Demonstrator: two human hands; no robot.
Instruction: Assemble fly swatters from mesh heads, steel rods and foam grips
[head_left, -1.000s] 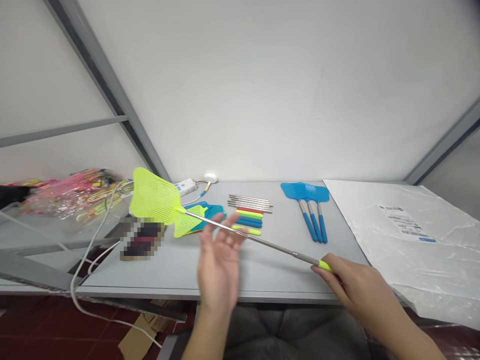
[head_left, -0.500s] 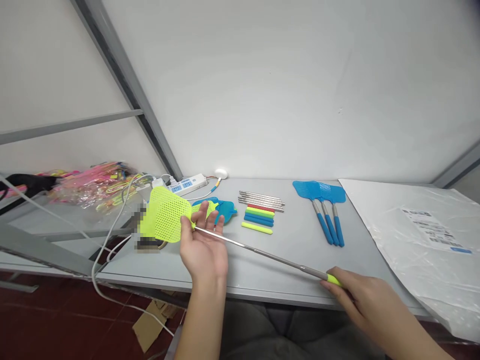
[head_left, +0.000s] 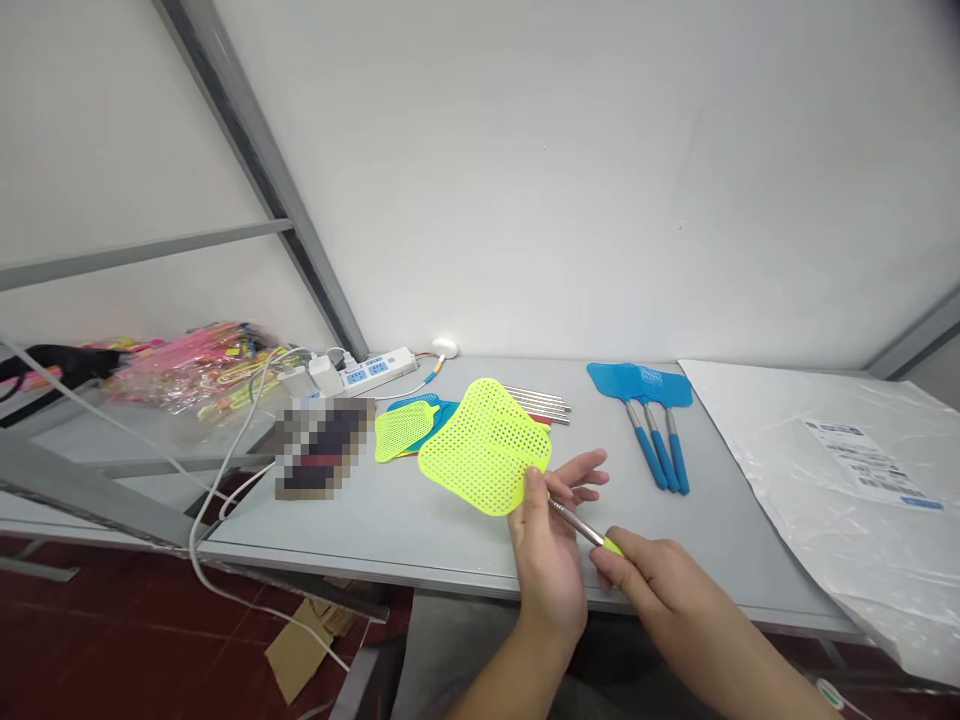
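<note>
A yellow-green fly swatter (head_left: 487, 450) with a perforated head and a short metal shaft is held in front of me. My left hand (head_left: 551, 560) has its thumb on the neck where head and shaft meet, its other fingers loosely curled behind. My right hand (head_left: 660, 590) is closed around the yellow-green grip at the lower end. Behind the swatter lie metal rods (head_left: 551, 405), partly covered by its head. Loose swatter heads, a yellow-green one (head_left: 405, 430) and blue ones (head_left: 442, 412), rest to its left.
Three blue fly swatters (head_left: 651, 400) lie together at the right. Farther right is a white plastic package (head_left: 840, 500) with a label. A power strip (head_left: 379, 370) with cables stands at the back left, near a blurred object (head_left: 322, 450). Bagged colourful items (head_left: 202, 370) sit far left.
The swatter's shaft has telescoped from long to short. My left hand has moved right with the head, close to my right hand, which has shifted slightly left.
</note>
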